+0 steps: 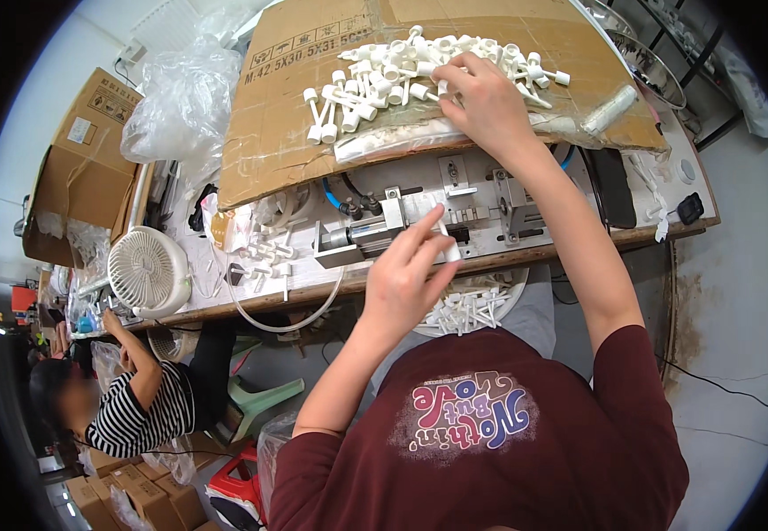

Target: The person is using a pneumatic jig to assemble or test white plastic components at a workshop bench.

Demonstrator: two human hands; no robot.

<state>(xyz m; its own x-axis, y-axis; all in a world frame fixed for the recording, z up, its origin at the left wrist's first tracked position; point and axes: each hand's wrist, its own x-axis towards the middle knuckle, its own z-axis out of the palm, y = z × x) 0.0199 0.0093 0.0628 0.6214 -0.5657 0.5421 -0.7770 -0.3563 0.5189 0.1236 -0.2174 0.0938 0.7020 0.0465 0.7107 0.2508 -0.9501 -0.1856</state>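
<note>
A heap of white plastic pieces, each a thin stem with a wider cup-like end, lies on a flattened cardboard sheet. My right hand reaches into the heap's near side, with its thumb and fingers closed round one of these pieces. Lower down, over the near edge of the bench, my left hand pinches another white plastic piece, its wide end pointing toward me. Just beyond that hand sits a metal clamping fixture with a cylinder and small blocks.
More white pieces fill a round tub at my lap, and several lie on the bench by a white fan. A clear hose loops over the edge. At the left sits another person in a striped shirt.
</note>
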